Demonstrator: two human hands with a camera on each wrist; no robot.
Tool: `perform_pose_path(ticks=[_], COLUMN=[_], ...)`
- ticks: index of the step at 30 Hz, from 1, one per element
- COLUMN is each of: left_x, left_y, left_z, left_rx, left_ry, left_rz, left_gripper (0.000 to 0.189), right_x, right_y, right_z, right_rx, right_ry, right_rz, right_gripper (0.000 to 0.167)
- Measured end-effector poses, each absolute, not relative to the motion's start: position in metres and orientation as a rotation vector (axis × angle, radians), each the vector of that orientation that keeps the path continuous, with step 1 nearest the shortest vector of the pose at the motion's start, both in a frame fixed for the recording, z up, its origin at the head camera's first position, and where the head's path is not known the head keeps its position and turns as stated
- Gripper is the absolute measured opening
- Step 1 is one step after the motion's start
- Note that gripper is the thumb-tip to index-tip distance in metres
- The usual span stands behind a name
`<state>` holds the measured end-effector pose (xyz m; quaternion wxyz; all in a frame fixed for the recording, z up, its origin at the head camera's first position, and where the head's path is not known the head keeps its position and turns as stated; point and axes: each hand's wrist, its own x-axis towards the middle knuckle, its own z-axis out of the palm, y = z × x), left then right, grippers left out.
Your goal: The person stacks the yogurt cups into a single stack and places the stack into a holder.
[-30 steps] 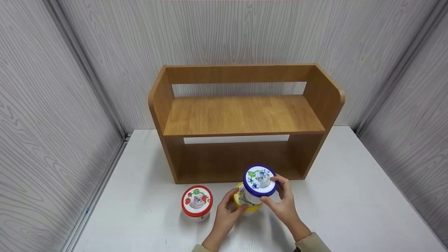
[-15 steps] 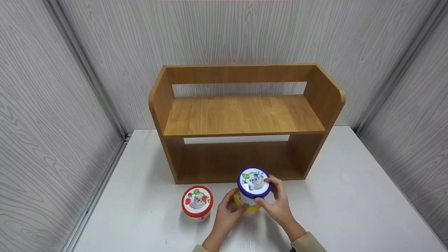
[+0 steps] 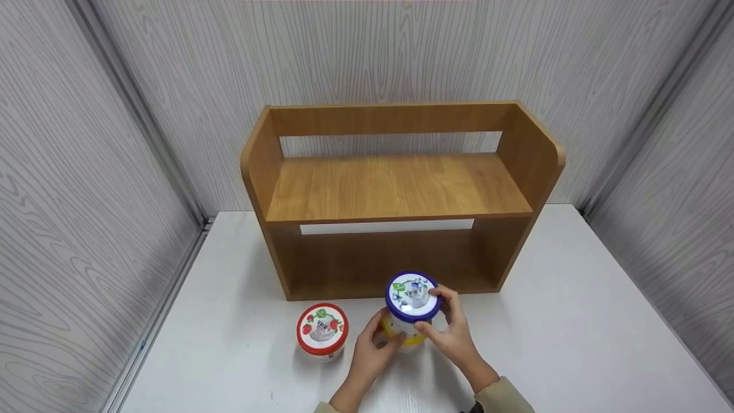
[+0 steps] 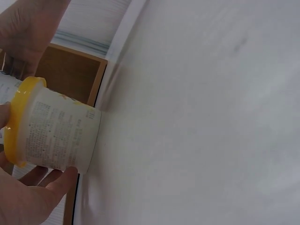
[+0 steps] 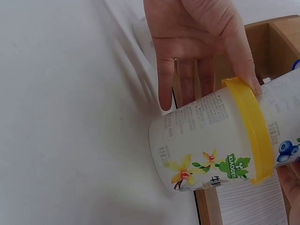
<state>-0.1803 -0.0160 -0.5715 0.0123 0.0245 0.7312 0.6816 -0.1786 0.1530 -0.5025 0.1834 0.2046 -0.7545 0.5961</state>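
A tub with a blue lid [image 3: 412, 296], printed with blueberries, sits squarely over a tub with a yellow lid [image 5: 206, 140] in the head view. My right hand [image 3: 457, 338] pinches the blue lid's right side between thumb and fingers. Low on the left, my left hand [image 3: 369, 354] curls round the yellow-lidded tub, which stands upright on the table. The right wrist view shows the blue-lidded tub's base [image 5: 279, 110] against the yellow lid. Left of both hands stands a tub with a red lid [image 3: 322, 329] and strawberry print, untouched.
Behind the tubs stands a two-tier wooden shelf [image 3: 398, 186], its lower front edge close to them. The white table [image 3: 573, 332] extends to both sides. Pale wood-grain panels [image 3: 373, 51] enclose the back and sides.
My right hand has brought the blue-lidded tub left and down onto the yellow-lidded one, now mostly covering its lid in the head view. My left hand has stayed in place.
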Motion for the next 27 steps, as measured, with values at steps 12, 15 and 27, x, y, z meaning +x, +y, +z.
perform_pose_path(ticks=[12, 15, 27], left_x=[-0.176, -0.174, -0.164], left_y=[-0.017, -0.017, -0.025], left_z=[-0.57, -0.565, -0.543], left_rx=[0.103, 0.107, 0.1], left_ry=[2.342, 2.398, 2.474], left_rz=[2.096, 2.048, 1.955], left_gripper=[0.073, 0.073, 0.078], right_x=[-0.179, -0.178, -0.181], right_y=[0.154, 0.155, 0.16], right_z=[-0.502, -0.5, -0.5], right_rx=[0.636, 0.621, 0.713], right_ry=[-2.151, -2.172, -2.178], right_rz=[1.649, 1.656, 1.717], right_gripper=[0.068, 0.07, 0.058])
